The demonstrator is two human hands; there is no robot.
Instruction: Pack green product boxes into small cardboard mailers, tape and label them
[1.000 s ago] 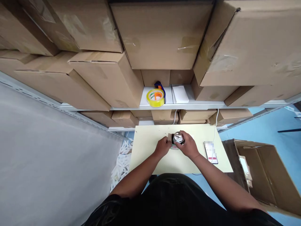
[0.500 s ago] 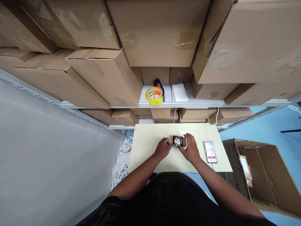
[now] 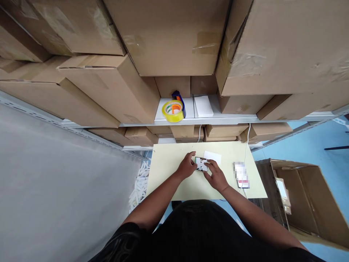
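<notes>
My left hand and my right hand grip a small printed box from either side on the pale yellow table. The box lies flat, its white and green face up. Fingers of both hands curl round its ends. A white card lies just behind the box. What is inside the box is hidden.
A phone on a white cable lies at the table's right. An open cardboard carton stands on the blue floor at right. Behind, shelves hold big cartons, a yellow tape roll and white paper. White scraps litter the floor at left.
The shiny round object seen in the open brown box is no longer visible; the box now shows a closed white and green face. The white card behind it has become visible.
</notes>
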